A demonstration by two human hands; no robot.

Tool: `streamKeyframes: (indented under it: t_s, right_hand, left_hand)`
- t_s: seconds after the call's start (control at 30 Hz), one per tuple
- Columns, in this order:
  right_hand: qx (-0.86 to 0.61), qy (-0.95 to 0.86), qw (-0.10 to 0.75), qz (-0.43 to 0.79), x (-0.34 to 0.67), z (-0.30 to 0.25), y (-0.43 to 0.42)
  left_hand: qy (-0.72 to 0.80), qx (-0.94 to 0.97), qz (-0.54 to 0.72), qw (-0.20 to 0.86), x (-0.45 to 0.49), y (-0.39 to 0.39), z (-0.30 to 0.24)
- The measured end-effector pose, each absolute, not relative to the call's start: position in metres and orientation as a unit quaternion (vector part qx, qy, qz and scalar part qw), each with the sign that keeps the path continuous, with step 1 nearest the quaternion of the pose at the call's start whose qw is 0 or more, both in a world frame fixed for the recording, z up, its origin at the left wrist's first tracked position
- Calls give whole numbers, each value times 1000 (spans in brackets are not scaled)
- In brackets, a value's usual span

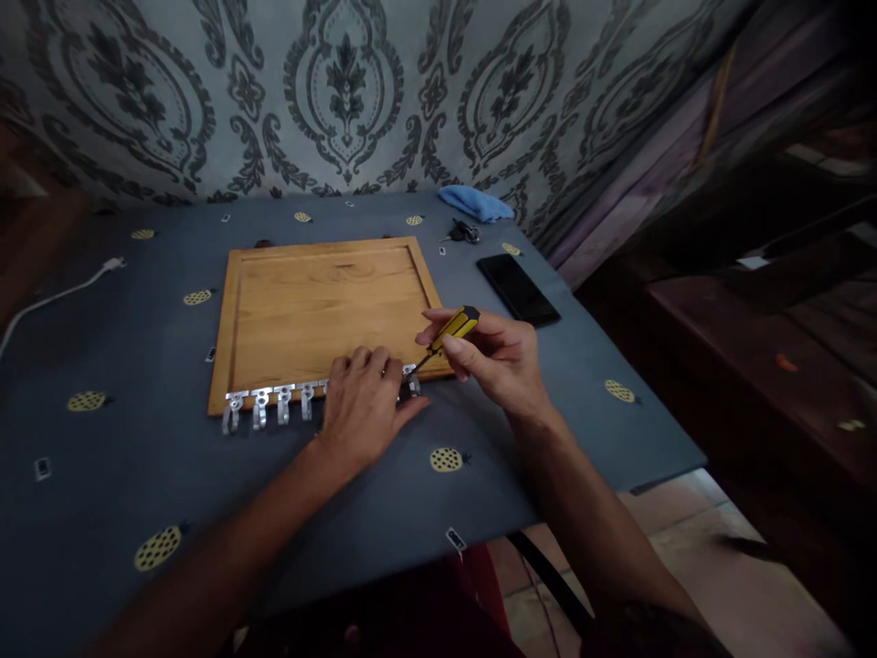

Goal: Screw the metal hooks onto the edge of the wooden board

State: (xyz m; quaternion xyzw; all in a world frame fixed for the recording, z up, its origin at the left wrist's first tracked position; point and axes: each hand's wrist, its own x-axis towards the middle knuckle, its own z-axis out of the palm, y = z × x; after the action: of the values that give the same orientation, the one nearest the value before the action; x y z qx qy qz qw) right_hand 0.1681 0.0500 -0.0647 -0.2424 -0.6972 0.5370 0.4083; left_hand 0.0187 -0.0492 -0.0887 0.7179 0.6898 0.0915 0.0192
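A square wooden board [322, 306] with a raised rim lies on the blue-grey tablecloth [123, 475]. Along its near edge runs a metal rail of hooks [270, 404]. My left hand [363, 407] lies flat on the right part of that rail, fingers stretched out, pressing it against the board. My right hand [497, 356] is closed round a yellow-and-black screwdriver [452, 331]. Its tip points down and left at the rail's right end, just past my left fingertips.
A black phone [517, 288] lies right of the board. Behind it are a bunch of keys [464, 231] and a folded blue cloth [476, 203]. A white cable [55, 297] runs along the left. The table's right edge drops to a tiled floor [692, 530].
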Motion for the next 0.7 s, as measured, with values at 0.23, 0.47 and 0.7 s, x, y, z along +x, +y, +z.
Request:
streamKeyframes:
  t_s: [0.23, 0.47, 0.7]
  right_hand:
    - [-246, -684, 426, 539, 165, -70, 52]
    - [-246, -672, 460, 525, 160, -71, 49]
    - [-246, -671, 464, 524, 159, -72, 50]
  left_hand:
    - [689, 719, 89, 25, 19, -49, -88]
    - [688, 719, 95, 27, 18, -50, -88]
    - [688, 720, 83, 29, 20, -49, -84]
